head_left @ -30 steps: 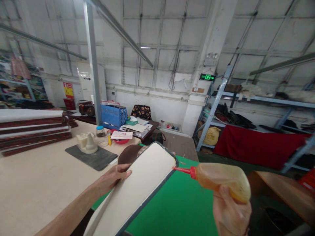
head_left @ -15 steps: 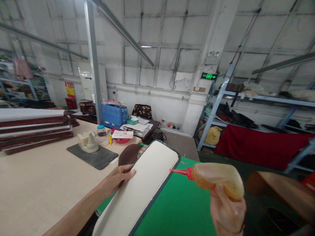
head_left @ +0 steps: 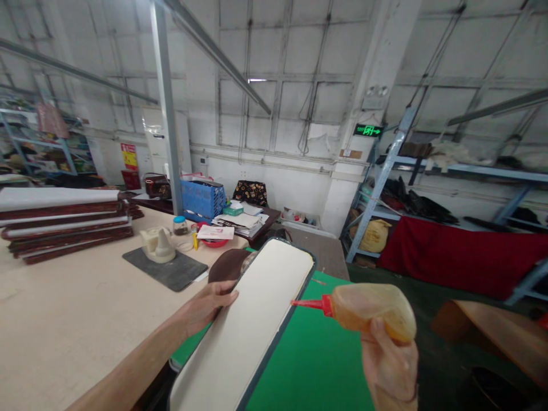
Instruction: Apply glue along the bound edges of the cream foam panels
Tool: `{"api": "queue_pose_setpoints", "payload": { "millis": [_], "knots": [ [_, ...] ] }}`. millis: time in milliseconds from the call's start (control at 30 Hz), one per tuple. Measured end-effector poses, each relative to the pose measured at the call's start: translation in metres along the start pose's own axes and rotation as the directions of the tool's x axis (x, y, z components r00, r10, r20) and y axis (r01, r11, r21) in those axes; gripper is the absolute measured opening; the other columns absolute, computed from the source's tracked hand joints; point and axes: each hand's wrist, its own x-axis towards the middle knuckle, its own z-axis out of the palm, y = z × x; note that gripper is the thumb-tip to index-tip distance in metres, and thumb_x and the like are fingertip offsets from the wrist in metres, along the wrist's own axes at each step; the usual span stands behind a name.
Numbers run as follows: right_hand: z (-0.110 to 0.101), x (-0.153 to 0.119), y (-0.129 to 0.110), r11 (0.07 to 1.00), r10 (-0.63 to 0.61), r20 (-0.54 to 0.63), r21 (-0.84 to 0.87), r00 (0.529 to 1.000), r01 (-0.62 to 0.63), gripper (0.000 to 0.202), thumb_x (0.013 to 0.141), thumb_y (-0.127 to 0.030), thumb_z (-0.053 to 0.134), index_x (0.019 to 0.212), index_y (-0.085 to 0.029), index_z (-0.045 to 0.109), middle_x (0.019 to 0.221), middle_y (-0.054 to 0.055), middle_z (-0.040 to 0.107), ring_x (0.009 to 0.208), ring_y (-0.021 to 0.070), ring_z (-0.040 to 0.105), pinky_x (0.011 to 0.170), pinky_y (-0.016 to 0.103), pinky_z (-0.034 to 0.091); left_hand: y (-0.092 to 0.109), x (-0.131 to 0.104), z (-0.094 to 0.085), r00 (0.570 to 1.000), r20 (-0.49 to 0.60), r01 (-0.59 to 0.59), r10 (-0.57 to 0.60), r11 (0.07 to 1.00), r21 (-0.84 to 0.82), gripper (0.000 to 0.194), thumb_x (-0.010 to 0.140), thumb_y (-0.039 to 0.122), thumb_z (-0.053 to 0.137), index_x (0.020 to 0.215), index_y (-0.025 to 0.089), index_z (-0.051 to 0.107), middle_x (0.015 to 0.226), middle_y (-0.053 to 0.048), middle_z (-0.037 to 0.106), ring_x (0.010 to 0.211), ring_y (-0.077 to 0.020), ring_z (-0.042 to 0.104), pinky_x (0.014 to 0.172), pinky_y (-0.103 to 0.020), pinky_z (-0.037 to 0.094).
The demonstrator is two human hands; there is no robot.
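My left hand (head_left: 216,299) grips the left edge of a long cream panel with rounded corners and a dark rim (head_left: 257,308), thumb on the pale face. The panel is tilted, its far end raised. In my right hand (head_left: 391,359) is a squeeze bottle of amber liquid (head_left: 372,311), lying nearly level. The red nozzle tip (head_left: 295,302) is at the panel's right edge. Below the panel spreads a green work surface (head_left: 317,354). A brown rounded piece (head_left: 226,265) shows behind my left hand.
On the beige table (head_left: 85,308) a tape dispenser (head_left: 158,245) stands on a dark mat (head_left: 184,271). Near it are a blue-lidded jar (head_left: 180,225) and a red dish (head_left: 214,242). Stacked sheets (head_left: 68,222) lie at left, a blue crate (head_left: 201,200) behind. Shelving (head_left: 381,182) stands at right.
The nozzle tip has slid a little down the panel's right edge toward me, and the bottle has shifted slightly left. My left hand keeps its hold. The whole view has shifted slightly.
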Motion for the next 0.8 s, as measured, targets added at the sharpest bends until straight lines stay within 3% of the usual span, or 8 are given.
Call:
{"api": "queue_pose_setpoints", "payload": {
  "millis": [367, 800],
  "knots": [
    [0.000, -0.001, -0.007, 0.997, 0.077, 0.015, 0.028, 0.997, -0.078, 0.031, 0.054, -0.024, 0.085, 0.080, -0.018, 0.069, 0.071, 0.000, 0.068, 0.066, 0.0141, 0.064, 0.068, 0.021, 0.054, 0.008, 0.005, 0.016, 0.997, -0.072, 0.023, -0.023, 1.000, -0.002, 0.043, 0.061, 0.034, 0.080, 0.095, 0.010, 0.070, 0.083, -0.011, 0.074, 0.069, -0.0205, 0.068, 0.066, -0.028, 0.051],
    [-0.013, -0.002, -0.012, 0.998, 0.032, 0.117, -0.050, 0.993, -0.026, 0.028, 0.060, -0.030, 0.082, 0.081, -0.019, 0.068, 0.071, 0.001, 0.067, 0.069, 0.0172, 0.063, 0.065, 0.025, 0.052, 0.017, 0.022, 0.028, 0.994, -0.108, 0.020, -0.021, 1.000, -0.009, 0.046, 0.052, 0.034, 0.084, 0.087, 0.008, 0.069, 0.076, -0.011, 0.074, 0.067, -0.0231, 0.068, 0.069, -0.033, 0.051]
  ]
}}
